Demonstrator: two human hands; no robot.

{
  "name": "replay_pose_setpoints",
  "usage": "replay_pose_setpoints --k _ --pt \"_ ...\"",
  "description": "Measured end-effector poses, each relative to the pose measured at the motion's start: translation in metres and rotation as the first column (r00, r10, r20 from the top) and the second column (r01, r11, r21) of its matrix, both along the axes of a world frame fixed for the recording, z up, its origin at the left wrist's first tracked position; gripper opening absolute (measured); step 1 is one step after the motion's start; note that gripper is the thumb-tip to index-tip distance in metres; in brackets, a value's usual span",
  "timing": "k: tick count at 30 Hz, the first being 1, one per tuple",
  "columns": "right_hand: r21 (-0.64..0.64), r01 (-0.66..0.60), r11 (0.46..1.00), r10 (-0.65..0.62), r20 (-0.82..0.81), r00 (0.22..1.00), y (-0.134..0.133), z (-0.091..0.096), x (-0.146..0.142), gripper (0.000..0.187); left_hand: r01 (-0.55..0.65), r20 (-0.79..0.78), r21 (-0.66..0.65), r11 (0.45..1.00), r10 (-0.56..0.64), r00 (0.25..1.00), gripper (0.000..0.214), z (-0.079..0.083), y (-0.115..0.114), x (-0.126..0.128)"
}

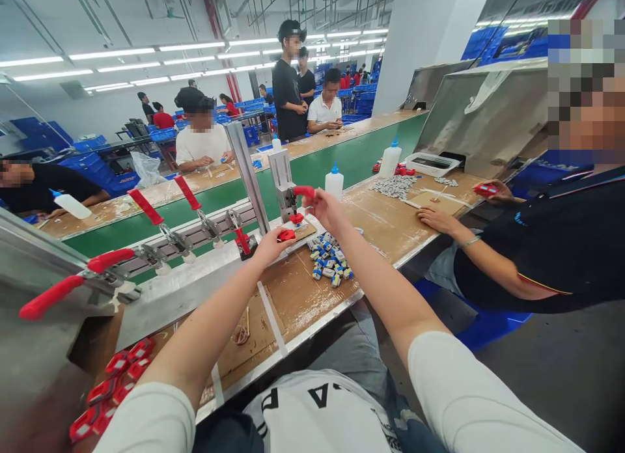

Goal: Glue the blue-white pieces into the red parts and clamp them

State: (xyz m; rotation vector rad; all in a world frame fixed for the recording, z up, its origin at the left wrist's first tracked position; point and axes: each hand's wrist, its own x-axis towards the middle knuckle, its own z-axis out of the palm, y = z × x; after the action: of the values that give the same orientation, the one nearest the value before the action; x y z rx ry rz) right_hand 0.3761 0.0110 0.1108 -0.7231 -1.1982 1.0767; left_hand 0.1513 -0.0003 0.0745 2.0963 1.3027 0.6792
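Observation:
My left hand (271, 243) rests on a small red plastic part (286, 235) lying on the base of a small metal press (284, 186), fingers closed around it. My right hand (323, 205) grips the press's red lever handle (303, 191). A pile of small blue and white parts (329, 259) lies on the brown benchtop just right of the press. Several red parts (116, 383) lie at the bench's near left.
A row of red-handled toggle clamps (146, 209) lines the rail to the left. A green conveyor belt (361, 155) runs behind the bench. A co-worker at right holds a red part (485, 190); white glue bottles (389, 159) and grey parts (395, 186) lie near.

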Motion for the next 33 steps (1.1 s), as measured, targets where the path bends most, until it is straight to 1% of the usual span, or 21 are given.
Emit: replay_pose_setpoints --k 2,4,6,7,8,9,10,12,13,14,15,17,19,20,22,24,26,28,30,32,33 --pt "0.093 -0.007 0.996 0.01 -0.036 0.999 0.014 0.025 -0.004 0.046 0.0 -0.006 -0.015 1.0 0.0 1.0 0.041 -0.005 0.007 0.003" --pt "0.147 -0.044 0.988 0.048 -0.022 0.999 0.036 0.046 -0.009 0.044 0.008 -0.017 -0.021 1.0 -0.008 1.0 0.043 -0.008 0.011 0.005" --pt "0.151 -0.114 0.982 0.115 0.0 0.993 0.062 0.058 -0.012 0.045 0.018 -0.026 -0.021 1.0 -0.019 0.999 0.045 -0.011 0.014 0.006" --pt "0.147 -0.13 0.981 0.129 0.013 0.992 0.073 0.06 -0.012 0.045 0.021 -0.027 -0.022 1.0 -0.022 0.999 0.046 -0.011 0.014 0.007" --pt "0.144 -0.115 0.983 0.112 0.032 0.993 0.083 0.057 -0.01 0.044 0.019 -0.025 -0.025 1.0 -0.02 0.999 0.046 -0.012 0.015 0.006" --pt "0.135 -0.063 0.989 0.055 0.06 0.997 0.09 0.052 -0.008 0.042 0.011 -0.021 -0.027 1.0 -0.012 1.0 0.047 -0.013 0.016 0.006" --pt "0.112 0.025 0.993 -0.038 0.116 0.993 0.095 0.043 -0.004 0.038 -0.005 -0.019 -0.029 1.0 0.004 1.0 0.048 -0.013 0.017 0.006" --pt "0.038 0.216 0.976 -0.218 0.294 0.931 0.098 0.018 0.005 0.03 -0.062 -0.024 -0.023 0.998 0.061 0.998 0.048 -0.013 0.02 0.005" --pt "0.001 0.282 0.959 -0.259 0.395 0.881 0.096 0.004 0.009 0.025 -0.094 -0.029 -0.016 0.995 0.093 0.995 0.047 -0.013 0.021 0.005" --pt "-0.03 0.305 0.952 -0.254 0.478 0.841 0.093 -0.011 0.012 0.022 -0.121 -0.034 -0.007 0.993 0.121 0.992 0.046 -0.012 0.023 0.006" --pt "-0.053 0.293 0.955 -0.221 0.535 0.816 0.089 -0.025 0.014 0.022 -0.143 -0.036 0.002 0.99 0.143 0.989 0.044 -0.012 0.026 0.006" --pt "-0.076 0.219 0.973 -0.132 0.592 0.795 0.083 -0.049 0.014 0.032 -0.169 -0.03 0.017 0.985 0.169 0.985 0.041 -0.01 0.031 0.009" --pt "-0.086 0.15 0.985 -0.063 0.631 0.773 0.08 -0.064 0.009 0.041 -0.181 -0.019 0.023 0.983 0.181 0.983 0.038 -0.009 0.038 0.013" --pt "-0.089 0.123 0.988 -0.036 0.645 0.763 0.081 -0.069 0.005 0.042 -0.187 -0.013 0.026 0.982 0.188 0.982 0.037 -0.01 0.041 0.015" --pt "-0.094 0.086 0.992 -0.002 0.663 0.748 0.083 -0.073 -0.001 0.037 -0.205 -0.003 0.03 0.978 0.205 0.979 0.036 -0.011 0.046 0.019" --pt "-0.092 0.091 0.992 -0.006 0.669 0.743 0.088 -0.074 -0.004 0.03 -0.231 0.002 0.031 0.973 0.231 0.973 0.037 -0.014 0.05 0.022" --pt "-0.081 0.138 0.987 -0.05 0.666 0.744 0.091 -0.074 -0.004 0.025 -0.256 0.0 0.029 0.966 0.256 0.967 0.036 -0.018 0.052 0.022" --pt "-0.065 0.224 0.973 -0.129 0.65 0.749 0.094 -0.07 0.0 0.019 -0.278 0.001 0.035 0.96 0.278 0.961 0.034 -0.021 0.052 0.021" --pt "-0.036 0.325 0.945 -0.234 0.62 0.749 0.096 -0.062 0.005 0.017 -0.293 0.01 0.048 0.955 0.293 0.956 0.035 -0.023 0.052 0.022" --pt "0.008 0.406 0.914 -0.335 0.58 0.742 0.096 -0.045 0.007 0.027 -0.295 0.026 0.061 0.954 0.294 0.956 0.038 -0.024 0.054 0.026" --pt "0.049 0.431 0.901 -0.386 0.544 0.745 0.097 -0.034 0.007 0.033 -0.291 0.031 0.066 0.954 0.289 0.957 0.039 -0.024 0.055 0.029"
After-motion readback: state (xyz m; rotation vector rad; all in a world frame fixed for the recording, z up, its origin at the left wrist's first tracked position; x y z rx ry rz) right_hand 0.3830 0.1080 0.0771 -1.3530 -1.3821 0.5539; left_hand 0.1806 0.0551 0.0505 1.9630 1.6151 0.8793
